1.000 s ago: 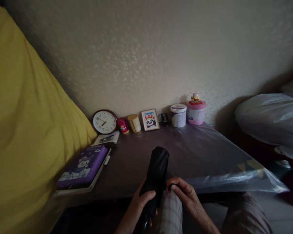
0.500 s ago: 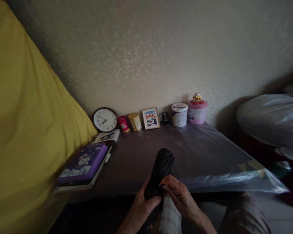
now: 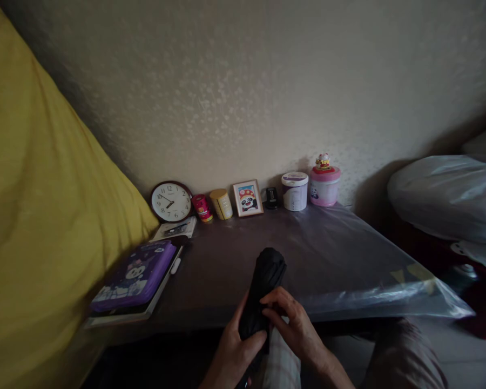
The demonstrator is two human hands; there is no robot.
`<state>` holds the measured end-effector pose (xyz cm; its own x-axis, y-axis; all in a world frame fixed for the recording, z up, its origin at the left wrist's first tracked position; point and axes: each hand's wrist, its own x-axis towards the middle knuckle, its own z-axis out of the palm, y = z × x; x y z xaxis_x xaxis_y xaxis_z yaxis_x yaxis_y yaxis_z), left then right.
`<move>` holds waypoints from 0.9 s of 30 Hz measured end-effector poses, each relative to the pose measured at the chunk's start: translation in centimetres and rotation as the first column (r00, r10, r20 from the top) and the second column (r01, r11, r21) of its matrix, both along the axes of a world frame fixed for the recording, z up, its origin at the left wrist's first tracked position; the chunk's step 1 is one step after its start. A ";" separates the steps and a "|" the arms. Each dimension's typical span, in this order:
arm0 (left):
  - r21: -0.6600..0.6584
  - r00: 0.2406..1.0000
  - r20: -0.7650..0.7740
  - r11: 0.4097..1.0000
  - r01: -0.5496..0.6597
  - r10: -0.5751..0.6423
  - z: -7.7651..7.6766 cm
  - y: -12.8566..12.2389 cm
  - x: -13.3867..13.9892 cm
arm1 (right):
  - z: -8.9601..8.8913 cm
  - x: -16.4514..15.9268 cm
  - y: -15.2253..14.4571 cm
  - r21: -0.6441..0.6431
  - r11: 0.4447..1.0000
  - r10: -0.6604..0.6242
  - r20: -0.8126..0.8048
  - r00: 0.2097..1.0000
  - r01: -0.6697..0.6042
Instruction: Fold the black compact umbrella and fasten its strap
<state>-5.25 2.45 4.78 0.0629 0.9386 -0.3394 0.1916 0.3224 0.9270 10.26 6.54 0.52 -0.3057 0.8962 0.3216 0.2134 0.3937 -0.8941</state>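
A folded black umbrella (image 3: 264, 281) tilts up over the table's front edge, its bundled top end pointing away from me. My left hand (image 3: 241, 346) is wrapped round its lower part, with the thumb lying across the front. On the umbrella's right side, the bent fingers of my right hand (image 3: 289, 321) pinch at the dark fabric, index finger and thumb close together. Exactly what bit of cloth lies between those fingertips is hard to make out. The umbrella's lower end is mostly hidden behind my left hand.
A plastic-covered table (image 3: 227, 259) spans the front. Along the wall stand a clock (image 3: 171, 202), a red can (image 3: 202, 208), a yellow canister (image 3: 221, 204), a picture frame (image 3: 248, 198) and two tubs (image 3: 295, 192). A purple case (image 3: 135, 275) lies left, beside a yellow curtain (image 3: 52, 216).
My right hand's fingers have shifted slightly up and left along the umbrella and loosened a little. My left hand keeps its grip. The view has moved slightly.
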 end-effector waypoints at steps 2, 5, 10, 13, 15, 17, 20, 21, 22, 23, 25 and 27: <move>-0.030 1.000 0.030 1.000 0.009 -0.008 0.0 0.0 0.1 | -0.1 -0.3 0.1 -0.038 0.997 -0.065 -0.006 0.998 0.065; -0.055 0.995 0.101 0.998 0.017 -0.011 -0.5 0.1 0.0 | -0.3 -0.2 0.3 -0.064 0.981 -0.186 -0.020 0.982 0.184; -0.099 0.980 0.200 0.995 0.016 0.004 -1.5 0.4 0.1 | -0.7 0.4 0.8 -0.317 0.893 -0.382 -0.158 0.911 0.319; 0.030 0.981 0.194 0.999 0.026 -0.032 -1.7 0.3 0.8 | -0.4 -0.4 1.4 -0.480 0.858 -0.344 -0.271 0.899 0.184; 0.205 0.979 0.188 0.978 0.034 -0.073 -2.1 0.1 1.4 | 0.1 -0.9 2.1 -0.562 0.796 -0.433 -0.272 0.859 0.224; 0.262 0.990 0.094 0.962 0.080 -0.108 -2.7 -0.2 1.9 | 0.7 -1.0 3.0 -0.608 0.735 -0.544 -0.263 0.797 0.301; 0.230 0.973 -0.164 0.953 0.197 -0.161 -4.1 -0.5 2.0 | 1.4 -0.3 4.4 -0.652 0.658 -0.660 -0.258 0.706 0.377; 0.231 0.956 -0.237 0.946 0.229 -0.174 -4.5 -0.6 2.0 | 1.6 0.1 4.8 -0.666 0.646 -0.672 -0.265 0.692 0.373; 0.236 0.941 -0.283 0.938 0.255 -0.184 -5.0 -0.7 1.9 | 1.7 0.5 5.2 -0.678 0.645 -0.671 -0.281 0.686 0.352; 0.242 0.935 -0.298 0.932 0.268 -0.192 -5.4 -0.8 1.8 | 1.7 0.8 5.5 -0.688 0.652 -0.660 -0.307 0.686 0.319; 0.259 0.950 -0.235 0.929 0.264 -0.205 -6.1 -1.0 1.5 | 1.6 1.2 5.9 -0.699 0.670 -0.635 -0.365 0.681 0.250; 0.235 0.966 -0.143 0.941 0.243 -0.214 -6.5 -1.4 1.0 | 1.4 1.3 6.3 -0.706 0.671 -0.643 -0.402 0.652 0.226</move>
<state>-4.22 1.07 -1.77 0.2604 0.9587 -0.1145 0.3421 0.0193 0.9395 11.54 12.82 1.88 0.2357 0.9168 -0.3225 -0.4188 -0.2037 -0.8850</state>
